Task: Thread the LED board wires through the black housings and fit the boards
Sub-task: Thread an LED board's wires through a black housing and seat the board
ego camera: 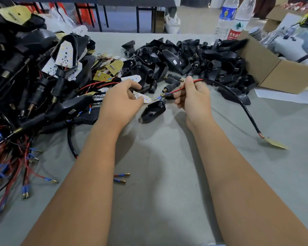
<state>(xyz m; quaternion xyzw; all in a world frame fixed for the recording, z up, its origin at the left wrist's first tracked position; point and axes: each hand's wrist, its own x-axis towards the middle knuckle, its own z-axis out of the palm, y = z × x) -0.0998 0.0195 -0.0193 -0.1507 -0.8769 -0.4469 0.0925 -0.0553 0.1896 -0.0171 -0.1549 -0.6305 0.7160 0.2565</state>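
Item, centre of the grey table [167, 174]: one small black plastic housing [154, 110], shell-shaped, lying between the two hands. Left hand [122, 102] curls round a white arrow-shaped LED board [142, 98], pinching it just left of the housing. Right hand [192, 98] pinches a thin red-and-black wire pair [180, 89] between thumb and fingers; the lead runs on as a black sleeved cable [238, 100] to a yellow-backed board [277, 144] at near right.

Handling, judged: boards light, thin, probably brittle at the solder joints, best held by their edges; wires limp, so grip close to the tip for threading; housing rigid and likely to slide on the cloth.

Room: finished assemblies [34, 77] heaped at left, loose housings [194, 59] piled far, cardboard box [274, 71] far right. Open cloth lies near.
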